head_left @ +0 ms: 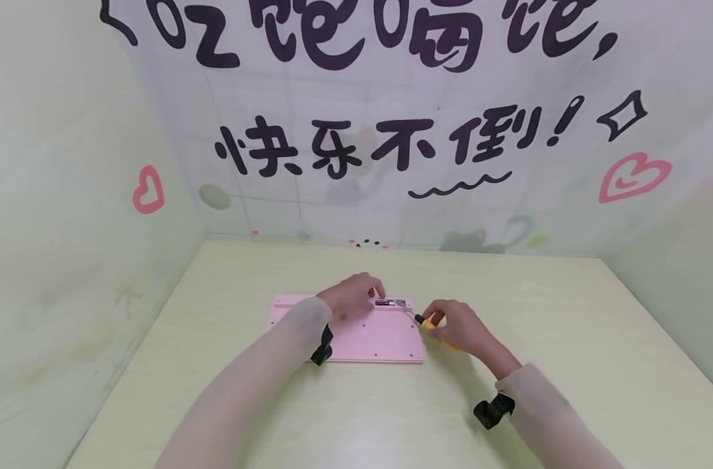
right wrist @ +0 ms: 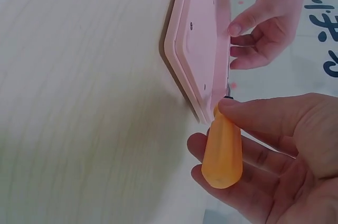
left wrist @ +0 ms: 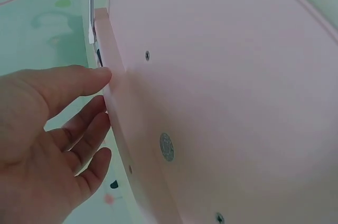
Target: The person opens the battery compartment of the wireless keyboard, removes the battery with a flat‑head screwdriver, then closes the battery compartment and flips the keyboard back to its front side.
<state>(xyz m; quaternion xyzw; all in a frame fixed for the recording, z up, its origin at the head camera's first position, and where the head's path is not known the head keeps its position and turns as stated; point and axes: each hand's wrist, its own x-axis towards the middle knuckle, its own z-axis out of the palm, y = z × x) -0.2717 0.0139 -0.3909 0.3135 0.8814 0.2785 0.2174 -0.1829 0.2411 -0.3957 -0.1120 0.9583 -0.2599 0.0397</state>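
A pink keyboard [head_left: 386, 339] lies on the table with its screw-dotted underside up. Two small cylinders, apparently batteries [head_left: 384, 303], show in a slot along its raised back ridge. My left hand [head_left: 352, 296] is at that ridge; its thumb [left wrist: 100, 78] and loosely bent fingertips touch the edge beside the slot. From the right, my right hand [head_left: 459, 326] holds a screwdriver by its orange handle [right wrist: 223, 155], thumb on top and fingers underneath. The screwdriver's flat metal blade [left wrist: 92, 15] points at the slot's right end. In the left wrist view, the ridge partly hides the slot.
The pale wooden table [head_left: 356, 417] extends around the keyboard. Behind it stands a white wall covering [head_left: 333, 215] with large black lettering, and light side panels [head_left: 87, 293] rise at left and right. A round silvery sticker [left wrist: 167, 147] sits on the keyboard's underside.
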